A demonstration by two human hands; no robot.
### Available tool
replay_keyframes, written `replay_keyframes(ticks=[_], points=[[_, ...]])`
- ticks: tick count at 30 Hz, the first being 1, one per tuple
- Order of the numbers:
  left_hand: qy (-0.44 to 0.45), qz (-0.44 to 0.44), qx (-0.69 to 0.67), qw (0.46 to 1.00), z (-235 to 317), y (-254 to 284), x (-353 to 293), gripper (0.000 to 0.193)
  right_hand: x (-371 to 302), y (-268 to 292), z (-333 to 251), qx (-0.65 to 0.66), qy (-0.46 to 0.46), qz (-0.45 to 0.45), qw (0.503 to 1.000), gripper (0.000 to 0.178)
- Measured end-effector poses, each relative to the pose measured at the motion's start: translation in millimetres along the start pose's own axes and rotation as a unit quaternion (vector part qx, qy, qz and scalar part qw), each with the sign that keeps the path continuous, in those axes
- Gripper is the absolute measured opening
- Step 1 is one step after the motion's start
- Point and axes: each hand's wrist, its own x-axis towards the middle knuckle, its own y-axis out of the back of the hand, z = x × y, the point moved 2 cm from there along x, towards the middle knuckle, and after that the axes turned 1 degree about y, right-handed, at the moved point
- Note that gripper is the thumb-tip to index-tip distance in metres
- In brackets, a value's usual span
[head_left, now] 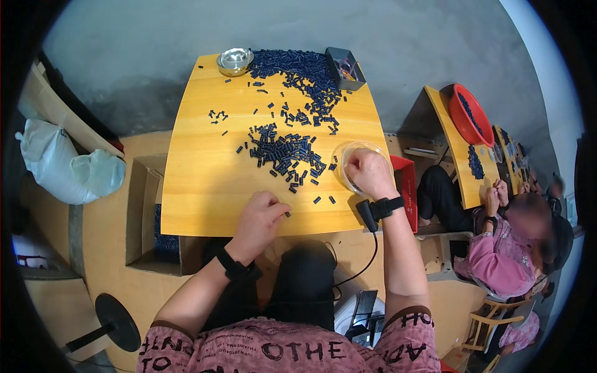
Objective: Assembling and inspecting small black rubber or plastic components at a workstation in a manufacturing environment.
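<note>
My left hand (pixel 260 219) is above the near part of the yellow wooden table (pixel 205 180), its fingers pinching one small black plastic piece (pixel 287 214). At the table's right side, my right hand (pixel 371 174) reaches into a round clear plastic bowl (pixel 344 155). Its fingers are bent down inside, and whatever they hold is hidden. Just beyond my hands lies a loose pile of small black pieces (pixel 283 151). Two more single pieces (pixel 324 200) rest between my hands.
A bigger heap of black pieces (pixel 292 62) covers the far edge, between a shiny metal bowl (pixel 236 60) and a dark box (pixel 346 68). A cardboard box (pixel 140 230) stands below on the left, a red box (pixel 407 186) on the right. Another person (pixel 504 248) sits farther right.
</note>
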Motion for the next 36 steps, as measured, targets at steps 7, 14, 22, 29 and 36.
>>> replay_keyframes(ticks=[7, 14, 22, 29, 36], points=[[-0.023, 0.005, 0.031, 0.999, 1, -3, 2, 0.014, -11, 12, 5, 0.102, -0.021, 0.04, 0.994, 0.008], [0.139, 0.019, -0.227, 0.964, -10, 13, -9, 0.007, -26, 13, 17, 0.411, -0.162, -0.037, 0.896, 0.011], [0.294, 0.016, -0.406, 0.865, 0, 40, -37, 0.013, -39, 26, 16, 0.542, -0.167, -0.013, 0.824, 0.01], [0.282, 0.013, -0.457, 0.843, 13, 49, -46, 0.014, -52, 39, 5, 0.573, -0.193, 0.033, 0.796, 0.009], [0.272, 0.012, -0.452, 0.85, 22, 51, -52, 0.015, -47, 34, 15, 0.464, -0.178, 0.06, 0.866, 0.005]])
